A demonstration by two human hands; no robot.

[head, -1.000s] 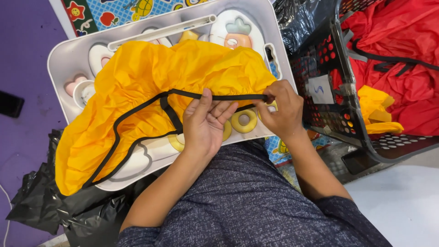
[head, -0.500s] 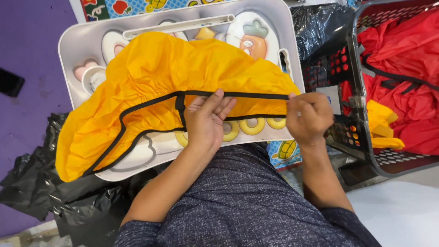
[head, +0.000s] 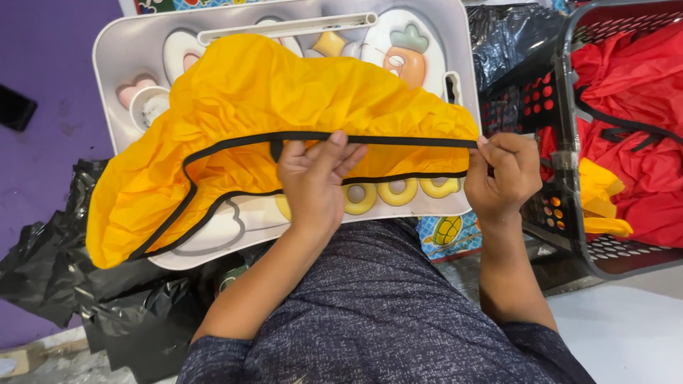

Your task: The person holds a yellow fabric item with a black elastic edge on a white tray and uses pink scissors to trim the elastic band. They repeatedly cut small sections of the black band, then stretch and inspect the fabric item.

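The right hand (head: 501, 178) now grips the black trim (head: 398, 141) farther from the left hand (head: 313, 181), so a longer stretch lies taut and straight between both grips.

Yellow black-trimmed fabric cover (head: 270, 99) lies crumpled, its edge stretched taut.

We see crinkly black plastic bags (head: 64, 277) in the lower left of the frame, lying on the floor. Another shiny black bag (head: 509, 50) sits at the upper right, just beside a red basket (head: 569, 85). A small flat black screen thing (head: 14, 107) lies at the far left edge on the purple floor.
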